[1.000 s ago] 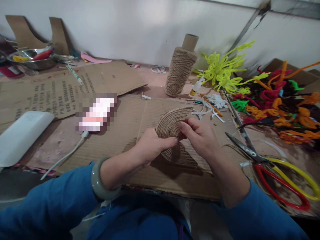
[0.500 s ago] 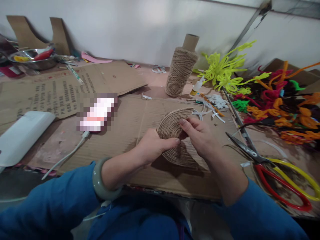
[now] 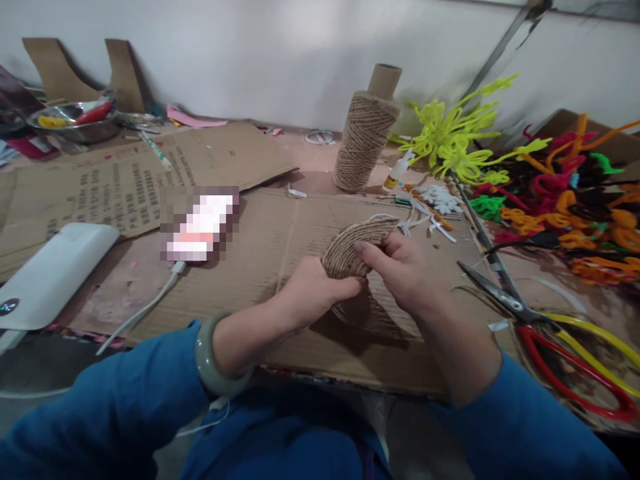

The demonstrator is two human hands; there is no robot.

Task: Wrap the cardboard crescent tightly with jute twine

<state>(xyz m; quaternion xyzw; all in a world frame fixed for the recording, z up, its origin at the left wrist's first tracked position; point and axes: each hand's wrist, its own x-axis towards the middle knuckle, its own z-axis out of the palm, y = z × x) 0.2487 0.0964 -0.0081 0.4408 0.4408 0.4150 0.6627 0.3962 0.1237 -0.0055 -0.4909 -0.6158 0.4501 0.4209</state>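
Note:
Between my hands is a curved piece covered in rows of jute twine, held just above a cardboard sheet. My left hand grips its left edge, thumb lying across the front. From the right, my right hand pinches it, with the thumb pressed on the twine rows and the fingers behind. The lower part of the piece lies in shadow under my hands. Behind stands a spool of jute twine on a cardboard tube, with a small glue bottle beside it.
Scissors with red and yellow handles lie open at the right, near colourful pipe-cleaner flowers. At left are a phone on a cable, a white power bank, printed cardboard and a metal bowl.
The twine-covered piece has tilted, so its lower half shows less and sits darker. My right thumb has shifted slightly left and down along the rows. The whole view has moved a little.

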